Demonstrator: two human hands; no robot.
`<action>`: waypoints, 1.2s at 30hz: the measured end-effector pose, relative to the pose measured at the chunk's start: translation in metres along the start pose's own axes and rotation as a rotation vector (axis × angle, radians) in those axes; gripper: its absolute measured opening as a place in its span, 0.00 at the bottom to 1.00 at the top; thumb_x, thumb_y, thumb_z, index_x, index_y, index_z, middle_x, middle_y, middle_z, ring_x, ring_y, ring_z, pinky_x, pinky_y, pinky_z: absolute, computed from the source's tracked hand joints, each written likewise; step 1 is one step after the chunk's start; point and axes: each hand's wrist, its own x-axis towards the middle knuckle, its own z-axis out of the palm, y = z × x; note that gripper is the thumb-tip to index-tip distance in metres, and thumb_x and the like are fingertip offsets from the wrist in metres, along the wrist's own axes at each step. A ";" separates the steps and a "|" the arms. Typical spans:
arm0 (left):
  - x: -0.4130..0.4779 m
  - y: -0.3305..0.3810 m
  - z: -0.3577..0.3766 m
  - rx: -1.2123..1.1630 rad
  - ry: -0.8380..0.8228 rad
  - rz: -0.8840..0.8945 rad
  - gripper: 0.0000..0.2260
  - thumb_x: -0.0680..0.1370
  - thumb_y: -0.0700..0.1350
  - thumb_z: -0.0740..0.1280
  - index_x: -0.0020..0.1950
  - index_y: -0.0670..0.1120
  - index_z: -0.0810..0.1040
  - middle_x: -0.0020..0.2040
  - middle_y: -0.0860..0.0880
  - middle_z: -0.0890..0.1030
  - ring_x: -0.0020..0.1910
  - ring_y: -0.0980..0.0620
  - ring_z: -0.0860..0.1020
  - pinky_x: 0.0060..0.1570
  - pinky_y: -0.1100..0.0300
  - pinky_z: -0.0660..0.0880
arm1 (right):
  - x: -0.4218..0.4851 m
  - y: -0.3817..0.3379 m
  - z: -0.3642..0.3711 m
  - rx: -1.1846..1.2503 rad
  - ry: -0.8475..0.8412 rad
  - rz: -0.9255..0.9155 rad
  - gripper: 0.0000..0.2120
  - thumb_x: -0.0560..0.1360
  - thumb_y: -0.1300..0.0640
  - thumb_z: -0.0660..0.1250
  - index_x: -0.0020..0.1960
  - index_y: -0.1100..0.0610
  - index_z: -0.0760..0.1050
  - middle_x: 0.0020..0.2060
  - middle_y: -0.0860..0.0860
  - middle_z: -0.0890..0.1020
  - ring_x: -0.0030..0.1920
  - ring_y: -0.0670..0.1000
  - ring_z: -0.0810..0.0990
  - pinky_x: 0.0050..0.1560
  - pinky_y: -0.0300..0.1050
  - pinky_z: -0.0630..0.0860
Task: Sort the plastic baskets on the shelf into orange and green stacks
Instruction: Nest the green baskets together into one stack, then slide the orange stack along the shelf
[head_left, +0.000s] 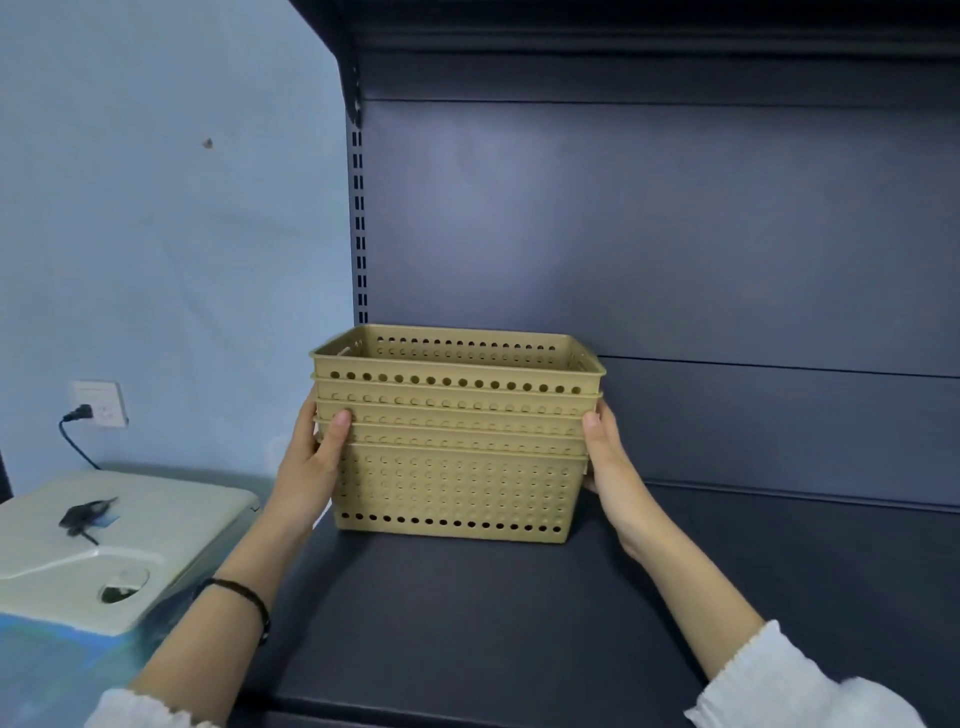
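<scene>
A nested stack of several perforated plastic baskets, all a dull olive-yellow colour, stands at the back left of the dark shelf. My left hand grips the stack's left end, thumb on the front over the lower rims. My right hand presses flat against the right end. I cannot tell whether the stack's base rests on the shelf or hangs just above it. No basket of another colour is in view.
The shelf's dark back panel rises right behind the stack, with a slotted upright at its left. Left of the shelf stands a white appliance with a black cable on it, and a wall socket with a plug.
</scene>
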 end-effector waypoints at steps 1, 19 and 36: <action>0.000 0.002 0.001 0.010 0.001 -0.020 0.20 0.80 0.57 0.58 0.71 0.56 0.65 0.60 0.54 0.78 0.58 0.56 0.76 0.62 0.46 0.72 | -0.001 0.001 0.001 -0.013 0.010 -0.002 0.29 0.75 0.30 0.47 0.74 0.34 0.52 0.67 0.38 0.73 0.66 0.40 0.71 0.67 0.50 0.67; -0.163 0.058 0.099 0.930 -0.378 0.640 0.19 0.77 0.51 0.65 0.67 0.50 0.71 0.64 0.46 0.77 0.61 0.42 0.75 0.57 0.46 0.70 | -0.179 -0.011 -0.088 -1.084 0.136 -0.030 0.21 0.78 0.47 0.61 0.70 0.49 0.69 0.70 0.49 0.72 0.67 0.53 0.71 0.61 0.48 0.69; -0.331 0.146 0.456 0.978 -0.607 1.022 0.20 0.63 0.54 0.76 0.52 0.50 0.84 0.56 0.44 0.83 0.55 0.42 0.81 0.51 0.44 0.76 | -0.330 -0.019 -0.439 -1.427 0.332 0.218 0.27 0.77 0.40 0.57 0.74 0.45 0.62 0.73 0.50 0.67 0.73 0.53 0.63 0.68 0.49 0.62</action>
